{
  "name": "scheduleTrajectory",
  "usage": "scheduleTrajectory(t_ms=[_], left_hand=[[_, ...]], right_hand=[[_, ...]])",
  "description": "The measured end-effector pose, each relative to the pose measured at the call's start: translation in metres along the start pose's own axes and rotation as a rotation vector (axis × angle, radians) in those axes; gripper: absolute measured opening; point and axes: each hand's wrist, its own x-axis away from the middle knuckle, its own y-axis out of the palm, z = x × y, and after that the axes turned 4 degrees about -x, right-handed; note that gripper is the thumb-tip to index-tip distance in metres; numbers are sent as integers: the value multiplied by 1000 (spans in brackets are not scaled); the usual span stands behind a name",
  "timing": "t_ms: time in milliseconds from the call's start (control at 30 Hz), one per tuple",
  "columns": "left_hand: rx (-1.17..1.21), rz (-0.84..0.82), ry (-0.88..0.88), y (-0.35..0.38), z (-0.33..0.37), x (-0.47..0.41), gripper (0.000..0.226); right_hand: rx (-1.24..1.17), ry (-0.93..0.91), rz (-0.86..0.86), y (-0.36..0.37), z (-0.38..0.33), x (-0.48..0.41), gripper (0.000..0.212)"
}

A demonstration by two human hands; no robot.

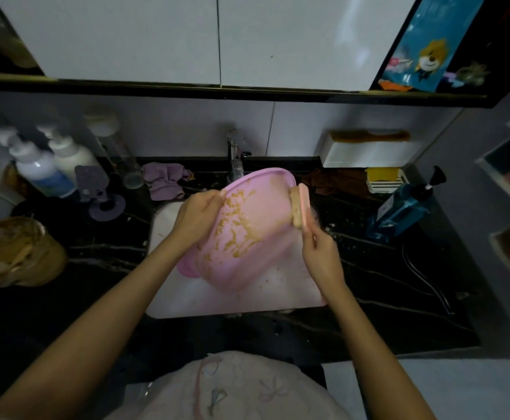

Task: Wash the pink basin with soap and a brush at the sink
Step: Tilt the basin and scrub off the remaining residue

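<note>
While the left hand gripped the rim of the tilted, light-looking pink plastic basin over the white sink, the right hand held a pink-backed scrubbing brush against its far, probably slippery, rim.

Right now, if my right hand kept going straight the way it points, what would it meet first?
Likely the pink basin: the brush in your right hand sits at its right rim. Depth unclear.
</note>
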Motion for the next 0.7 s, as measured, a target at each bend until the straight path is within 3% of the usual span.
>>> scheduleTrajectory(t_ms=[100, 200, 300, 367, 467, 533, 567, 700], left_hand=[[-17, 23, -21, -2, 0, -2, 43], [-30, 21, 1, -6, -3, -4, 40], [-24, 10, 6, -3, -4, 0, 39], [-19, 12, -3, -3, -4, 0, 37], [3, -1, -17, -4, -1, -1, 38], [8, -3, -24, -2, -2, -2, 39], [9, -6, -26, -1, -3, -3, 40], [62, -1, -26, -4, -8, -6, 42]], right_hand=[[-29, -36, -11, 24, -27, 20, 49], [205, -399, -210, 36, -24, 70, 53], [422, -503, -151, 27, -3, 64, 53], [380, -345, -87, 22, -9, 43, 54], [110, -16, 44, 18, -14, 12, 49], [16, 79, 100, 20, -24, 6, 50], [58, 59, 72, 22, -30, 15, 51], [371, -382, -104, 25, -12, 62, 54]])
